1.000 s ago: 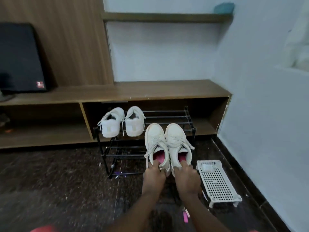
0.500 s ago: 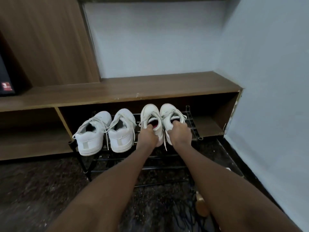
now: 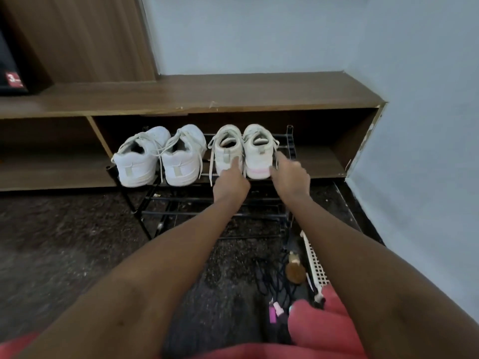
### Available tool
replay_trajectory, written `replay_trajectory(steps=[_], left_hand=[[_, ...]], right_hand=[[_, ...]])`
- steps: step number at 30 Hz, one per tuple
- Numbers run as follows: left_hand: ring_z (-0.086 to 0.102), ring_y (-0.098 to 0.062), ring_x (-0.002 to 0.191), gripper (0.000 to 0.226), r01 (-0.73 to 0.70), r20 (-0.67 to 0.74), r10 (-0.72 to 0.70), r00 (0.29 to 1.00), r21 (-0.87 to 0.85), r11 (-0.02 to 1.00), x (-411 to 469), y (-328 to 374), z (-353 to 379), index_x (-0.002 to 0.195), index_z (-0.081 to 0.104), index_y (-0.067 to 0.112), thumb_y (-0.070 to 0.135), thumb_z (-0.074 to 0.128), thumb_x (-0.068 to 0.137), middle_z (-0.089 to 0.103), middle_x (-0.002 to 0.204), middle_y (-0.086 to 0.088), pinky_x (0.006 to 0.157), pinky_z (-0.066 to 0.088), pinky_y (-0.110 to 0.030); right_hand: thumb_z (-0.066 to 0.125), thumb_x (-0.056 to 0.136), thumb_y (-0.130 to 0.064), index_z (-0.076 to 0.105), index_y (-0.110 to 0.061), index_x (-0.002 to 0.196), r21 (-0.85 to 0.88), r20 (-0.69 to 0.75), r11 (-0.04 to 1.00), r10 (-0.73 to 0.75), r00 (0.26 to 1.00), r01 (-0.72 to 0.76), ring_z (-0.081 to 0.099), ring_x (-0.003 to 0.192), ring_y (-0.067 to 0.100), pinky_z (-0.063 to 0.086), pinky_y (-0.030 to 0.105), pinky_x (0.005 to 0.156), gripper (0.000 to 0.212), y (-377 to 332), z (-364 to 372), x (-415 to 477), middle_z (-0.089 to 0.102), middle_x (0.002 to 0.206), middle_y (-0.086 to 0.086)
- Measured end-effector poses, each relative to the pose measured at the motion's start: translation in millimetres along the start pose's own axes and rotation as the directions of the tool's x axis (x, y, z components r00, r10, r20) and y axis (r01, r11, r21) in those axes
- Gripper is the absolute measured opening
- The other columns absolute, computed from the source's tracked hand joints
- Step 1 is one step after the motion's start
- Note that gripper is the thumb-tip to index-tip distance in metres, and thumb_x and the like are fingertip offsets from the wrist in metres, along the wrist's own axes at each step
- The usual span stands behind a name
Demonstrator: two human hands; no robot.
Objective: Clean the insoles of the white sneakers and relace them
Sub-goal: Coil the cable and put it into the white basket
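Left hand (image 3: 230,183) and right hand (image 3: 290,177), grips released, reach straight fingers to the laced white sneakers' (image 3: 256,158) heels on the shoe rack (image 3: 289,137): apparently final stowing, needing only a squaring nudge.

L hand (image 3: 231,183), R hand (image 3: 290,177) reach fwd.

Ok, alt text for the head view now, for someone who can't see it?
The left hand and right hand reach to the heels of a pair of white sneakers on top of a black metal shoe rack. A second white pair stands to their left, under a wooden shelf.
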State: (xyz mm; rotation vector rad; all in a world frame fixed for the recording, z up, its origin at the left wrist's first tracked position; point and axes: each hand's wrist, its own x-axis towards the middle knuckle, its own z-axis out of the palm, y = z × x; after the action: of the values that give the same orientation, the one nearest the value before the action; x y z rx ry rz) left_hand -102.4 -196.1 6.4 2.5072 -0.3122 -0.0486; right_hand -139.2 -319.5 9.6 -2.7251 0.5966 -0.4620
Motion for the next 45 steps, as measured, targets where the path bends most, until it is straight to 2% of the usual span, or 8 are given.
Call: replay_trajectory(steps=[5,10,15,19,26,32,37,45], left_hand=[[0.059,-0.034,0.097,0.041,-0.09,0.171,0.075,0.982,0.079,0.993,-51,-19,56,0.138,0.04,0.025,0.024,0.041,0.097,0.059,0.113,-0.015,0.075,0.048,-0.038],[0.058,-0.038,0.104,0.035,0.071,0.306,-0.098,0.947,0.101,0.992,-47,-93,154,0.128,0.052,0.018,0.021,0.046,0.094,0.059,0.115,-0.018,0.087,0.05,-0.042],[0.059,-0.038,0.105,0.026,0.059,0.504,-0.167,0.847,0.223,0.973,-37,-167,268,0.112,0.062,0.006,0.013,0.046,0.092,0.063,0.113,-0.02,0.089,0.048,-0.042],[0.058,-0.039,0.106,0.026,0.102,0.541,-0.205,0.816,0.214,0.971,-45,-198,329,0.115,0.058,0.004,0.007,0.044,0.094,0.06,0.114,-0.022,0.087,0.049,-0.043],[0.049,-0.033,0.111,0.039,-0.063,0.515,-0.03,0.857,0.163,0.985,-39,-224,381,0.134,0.047,0.023,0.017,0.043,0.095,0.041,0.127,-0.012,0.091,0.043,-0.038],[0.053,-0.034,0.103,0.017,-0.034,0.458,-0.065,0.887,0.204,0.978,-40,-219,358,0.105,0.053,0.008,0.014,0.044,0.092,0.05,0.116,-0.014,0.078,0.041,-0.036],[0.047,-0.034,0.123,0.051,-0.076,0.317,0.126,0.94,-0.163,0.984,-33,-178,288,0.129,0.045,0.001,-0.006,0.05,0.079,0.051,0.13,-0.02,0.102,0.038,-0.039],[0.057,-0.011,0.093,0.029,-0.175,0.199,0.32,0.926,-0.524,0.834,-19,-50,123,0.117,0.06,0.01,0.003,0.048,0.092,0.065,0.106,-0.004,0.075,0.043,-0.018]], right_hand=[[0.046,0.096,-0.024,0.059,-0.009,0.107,0.018,-0.043,0.997,0.076,0.996,-0.075,0.061,0.092,0.035,0.045,0.035,0.067,0.022,59,20,-61,0.065,0.097,0.016],[0.047,0.093,-0.024,0.06,-0.01,0.101,-0.035,0.177,0.984,0.179,0.968,-0.175,0.062,0.092,0.033,0.048,0.036,0.07,0.02,112,116,-95,0.066,0.095,0.015],[0.044,0.094,-0.011,0.063,-0.003,0.11,-0.023,0.452,0.891,0.414,0.79,-0.453,0.06,0.106,0.031,0.047,0.021,0.075,0.026,150,248,-124,0.063,0.112,0.017],[0.045,0.094,-0.007,0.063,0.0,0.106,-0.119,0.588,0.871,0.448,0.673,-0.476,0.06,0.105,0.035,0.05,0.038,0.084,0.024,159,322,-153,0.063,0.11,0.019],[0.04,0.096,-0.01,0.064,-0.008,0.101,-0.201,0.52,0.927,0.375,0.767,-0.317,0.058,0.108,0.03,0.045,0.038,0.088,0.026,147,362,-164,0.065,0.107,0.013],[0.056,0.089,-0.025,0.064,0.0,0.084,0.078,0.514,0.88,0.367,0.775,-0.469,0.061,0.087,0.031,0.043,0.036,0.073,0.027,144,335,-157,0.066,0.088,0.021],[0.061,0.085,-0.01,0.059,-0.015,0.064,0.598,0.572,0.479,0.307,0.761,-0.642,0.058,0.06,0.016,0.045,0.034,0.064,0.022,121,254,-113,0.066,0.062,0.009],[0.064,0.086,-0.011,0.07,-0.002,0.079,0.63,0.42,0.693,0.076,0.904,-0.351,0.054,0.056,0.011,0.041,0.022,0.052,0.013,55,64,-46,0.059,0.063,0.006]])
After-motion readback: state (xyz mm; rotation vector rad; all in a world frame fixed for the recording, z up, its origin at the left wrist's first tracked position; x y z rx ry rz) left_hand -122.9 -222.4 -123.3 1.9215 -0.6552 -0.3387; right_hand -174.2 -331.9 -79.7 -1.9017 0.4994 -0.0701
